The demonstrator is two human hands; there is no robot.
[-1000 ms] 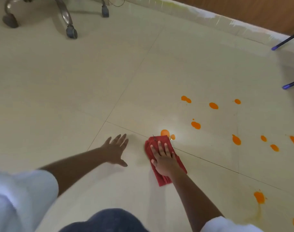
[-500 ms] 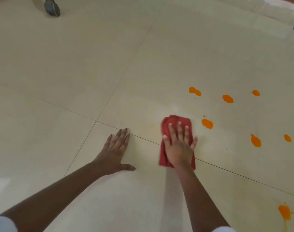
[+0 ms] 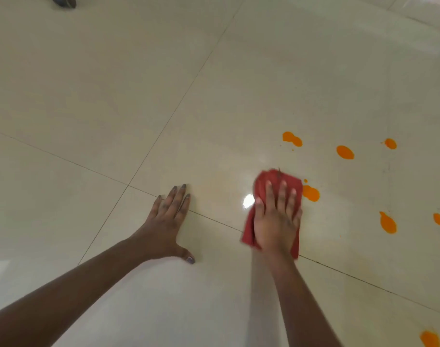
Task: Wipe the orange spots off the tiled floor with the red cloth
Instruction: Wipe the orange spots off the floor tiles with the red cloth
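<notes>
The red cloth [image 3: 274, 175], now past the grout line [image 3: 213, 219] of the tiled floor [image 3: 113, 96], is being pushed rightward under the right hand [image 3: 276, 221], fingers flat and slightly spread. One orange blot is gone, and the next spot [image 3: 311, 193] is being reached. The left hand [image 3: 166, 221] is being braced flat, fingers together.

No writing seems readable on the floor [image 3: 88, 71].

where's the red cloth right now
Head view, right of centre: the red cloth lies flat under the right hand, an orange spot just beside its right edge.
</notes>
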